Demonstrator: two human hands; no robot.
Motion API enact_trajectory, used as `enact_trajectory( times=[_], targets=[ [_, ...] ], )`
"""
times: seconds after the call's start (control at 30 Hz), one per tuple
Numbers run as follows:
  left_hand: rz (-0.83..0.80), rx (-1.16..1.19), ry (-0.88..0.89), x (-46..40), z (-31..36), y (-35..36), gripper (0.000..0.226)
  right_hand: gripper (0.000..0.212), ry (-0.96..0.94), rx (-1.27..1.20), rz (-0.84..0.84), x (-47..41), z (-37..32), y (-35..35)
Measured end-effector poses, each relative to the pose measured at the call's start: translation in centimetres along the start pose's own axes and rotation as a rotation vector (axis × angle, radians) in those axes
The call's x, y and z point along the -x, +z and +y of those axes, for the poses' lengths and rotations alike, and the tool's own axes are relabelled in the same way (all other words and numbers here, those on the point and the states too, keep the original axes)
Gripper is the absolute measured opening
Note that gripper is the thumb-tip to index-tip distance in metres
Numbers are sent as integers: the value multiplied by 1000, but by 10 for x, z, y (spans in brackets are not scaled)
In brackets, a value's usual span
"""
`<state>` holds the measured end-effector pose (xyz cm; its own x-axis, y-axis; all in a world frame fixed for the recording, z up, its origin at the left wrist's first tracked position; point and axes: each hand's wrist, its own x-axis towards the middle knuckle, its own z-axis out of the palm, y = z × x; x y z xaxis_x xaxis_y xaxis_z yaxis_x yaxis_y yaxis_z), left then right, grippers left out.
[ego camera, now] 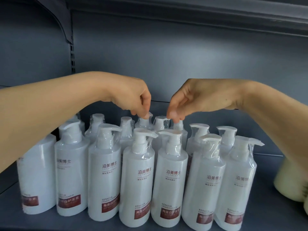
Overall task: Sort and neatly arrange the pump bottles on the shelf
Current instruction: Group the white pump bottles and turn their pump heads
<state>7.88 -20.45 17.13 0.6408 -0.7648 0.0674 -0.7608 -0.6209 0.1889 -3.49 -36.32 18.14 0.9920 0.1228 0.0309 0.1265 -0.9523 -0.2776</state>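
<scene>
Several white pump bottles in clear plastic wrap stand in rows on the grey shelf, with red labels near their bases. My left hand reaches over the front row and pinches the pump top of a back-row bottle. My right hand hangs beside it, its fingertips curled down onto the pump top of another back-row bottle. Between the two hands stands one more back-row bottle. The bodies of the back-row bottles are hidden behind the front row.
A pale yellow-green container sits at the right edge of the shelf. The grey back panel rises behind the bottles, with a slotted upright at the left. Another shelf hangs overhead.
</scene>
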Motion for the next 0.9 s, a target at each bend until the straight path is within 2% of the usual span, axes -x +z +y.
enact_trajectory(
  times=[0.1,0.17,0.37,0.9],
  targets=[
    [5,-15,-30,2,-5,2,11,28,-7,77,-120,9,-9,12],
    [3,-17,-37,2,-6,4,11,31,-9,110,-110,9,-12,21],
    [9,-50,-43,0,-5,8,12,22,-22,82,-44,11,-13,26],
    [-14,-75,-51,-6,-10,7,17,15,-42,60,-103,10,-9,23]
  ],
)
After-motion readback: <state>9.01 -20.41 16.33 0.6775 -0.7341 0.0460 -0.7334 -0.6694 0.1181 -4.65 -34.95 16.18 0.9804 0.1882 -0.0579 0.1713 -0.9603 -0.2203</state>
